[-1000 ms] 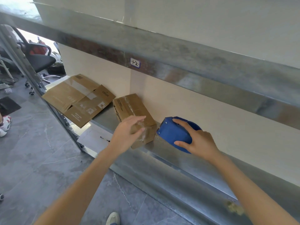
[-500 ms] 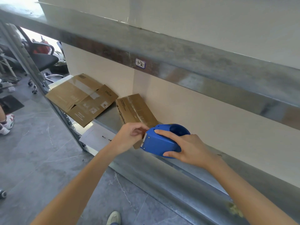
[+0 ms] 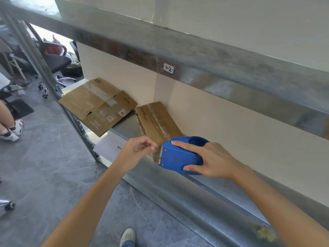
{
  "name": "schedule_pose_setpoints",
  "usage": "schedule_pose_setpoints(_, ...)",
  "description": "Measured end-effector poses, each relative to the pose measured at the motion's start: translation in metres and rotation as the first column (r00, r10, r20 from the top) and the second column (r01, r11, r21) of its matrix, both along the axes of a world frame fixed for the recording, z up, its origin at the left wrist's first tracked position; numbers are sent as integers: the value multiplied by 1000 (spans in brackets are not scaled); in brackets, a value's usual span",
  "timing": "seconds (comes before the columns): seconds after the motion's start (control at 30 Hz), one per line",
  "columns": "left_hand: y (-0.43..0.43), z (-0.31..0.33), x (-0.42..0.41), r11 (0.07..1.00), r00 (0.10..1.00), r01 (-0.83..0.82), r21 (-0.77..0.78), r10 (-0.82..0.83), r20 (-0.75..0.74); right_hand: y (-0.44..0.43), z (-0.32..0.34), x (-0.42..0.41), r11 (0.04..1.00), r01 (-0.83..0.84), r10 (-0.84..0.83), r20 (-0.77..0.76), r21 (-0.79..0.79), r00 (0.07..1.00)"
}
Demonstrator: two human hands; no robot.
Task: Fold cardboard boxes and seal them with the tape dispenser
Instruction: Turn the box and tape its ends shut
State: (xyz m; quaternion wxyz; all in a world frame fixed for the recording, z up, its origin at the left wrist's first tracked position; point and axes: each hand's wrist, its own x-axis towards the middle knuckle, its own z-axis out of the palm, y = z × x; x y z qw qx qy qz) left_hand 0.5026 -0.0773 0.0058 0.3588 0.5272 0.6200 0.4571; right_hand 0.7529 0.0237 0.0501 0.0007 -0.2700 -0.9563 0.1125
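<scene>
A blue tape dispenser (image 3: 179,155) is held in front of the shelf edge by my right hand (image 3: 211,161), index finger lying along its top and thumb under its side. My left hand (image 3: 138,150) sits just left of the dispenser's mouth, its fingertips pinching at the clear tape end there. Behind both stands a small folded cardboard box (image 3: 156,122) with tape along its top seam, its near corner hidden by the dispenser. A flattened cardboard box (image 3: 96,104) lies further left on the shelf, hanging over the edge.
The grey metal shelf (image 3: 178,189) runs diagonally, with another shelf beam (image 3: 213,65) above carrying a small label. An upright post (image 3: 58,102) stands at the left. Office chairs and another person's legs (image 3: 8,122) are on the grey floor at far left. My shoe (image 3: 127,236) shows below.
My right hand lifted the dispenser from the shelf and brought it left, in front of the folded box. My left hand left the box top and now pinches at the dispenser's mouth.
</scene>
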Motion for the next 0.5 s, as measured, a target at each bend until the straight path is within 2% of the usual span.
schedule_pose_setpoints(0.23, -18, -12, -33, 998, 998, -56, -25, 56, 32, 6, 0, 14, 997, 74, -74, 16, -17, 997)
schedule_pose_setpoints(0.5, -2, -24, -29, 997, 996, -76, -33, 74, -50, -5, -7, 17, 980, 195, -193, 45, -45, 980)
